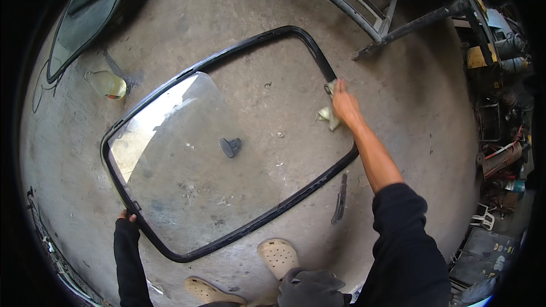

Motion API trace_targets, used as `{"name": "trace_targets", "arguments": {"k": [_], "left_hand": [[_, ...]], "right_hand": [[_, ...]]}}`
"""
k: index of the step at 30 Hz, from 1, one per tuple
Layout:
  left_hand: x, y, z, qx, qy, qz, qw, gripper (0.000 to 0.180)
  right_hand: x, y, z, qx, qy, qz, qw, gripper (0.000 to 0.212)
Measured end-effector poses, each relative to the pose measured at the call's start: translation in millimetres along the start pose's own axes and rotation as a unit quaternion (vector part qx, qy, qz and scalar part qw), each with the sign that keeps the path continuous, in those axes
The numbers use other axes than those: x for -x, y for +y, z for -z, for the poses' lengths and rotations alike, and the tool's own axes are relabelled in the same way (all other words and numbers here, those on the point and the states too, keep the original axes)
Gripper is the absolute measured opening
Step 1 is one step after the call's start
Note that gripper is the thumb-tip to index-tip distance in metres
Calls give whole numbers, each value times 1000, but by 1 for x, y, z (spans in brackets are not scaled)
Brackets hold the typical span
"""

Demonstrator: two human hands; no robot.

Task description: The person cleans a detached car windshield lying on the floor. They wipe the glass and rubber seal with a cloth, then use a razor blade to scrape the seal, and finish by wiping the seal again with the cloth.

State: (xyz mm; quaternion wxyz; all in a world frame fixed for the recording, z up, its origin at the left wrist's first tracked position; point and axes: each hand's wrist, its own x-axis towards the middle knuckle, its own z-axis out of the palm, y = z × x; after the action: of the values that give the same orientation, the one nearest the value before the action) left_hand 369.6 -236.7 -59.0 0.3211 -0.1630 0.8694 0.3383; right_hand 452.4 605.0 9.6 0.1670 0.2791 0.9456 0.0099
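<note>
A large window with rounded corners and a black rim (256, 228) is held over the concrete floor, slanting up to the right. Bright light reflects off the left part of its glass pane (170, 105). My left hand (129, 216) is closed on the rim at the lower left, its fingers mostly hidden behind it. On the right side of the rim, my right hand (344, 104) presses a pale greenish cloth (327, 116) against the black edging; part of the cloth hangs inside the rim. Through the window shows a dark oval object (230, 147).
A clear jug of yellowish liquid (107, 85) stands at the left, near another black-rimmed window (85, 23). A metal frame stand (392, 37) is at the upper right. Clutter lines the right wall. A dark thin strip (340, 199) and my beige clogs (277, 257) are nearby.
</note>
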Motion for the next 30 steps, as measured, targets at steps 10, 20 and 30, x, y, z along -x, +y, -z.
{"name": "trace_targets", "arguments": {"k": [10,20,30], "left_hand": [[0,58,-22,-107,-23,37,993,51],[4,66,-25,-42,-8,43,998,52],[-3,47,-30,-83,5,66,994,57]], "right_hand": [[6,8,2,-1,29,-24,999,61],[-177,-53,44,-13,33,-38,999,45],[-123,-33,39,77,34,47,995,50]]}}
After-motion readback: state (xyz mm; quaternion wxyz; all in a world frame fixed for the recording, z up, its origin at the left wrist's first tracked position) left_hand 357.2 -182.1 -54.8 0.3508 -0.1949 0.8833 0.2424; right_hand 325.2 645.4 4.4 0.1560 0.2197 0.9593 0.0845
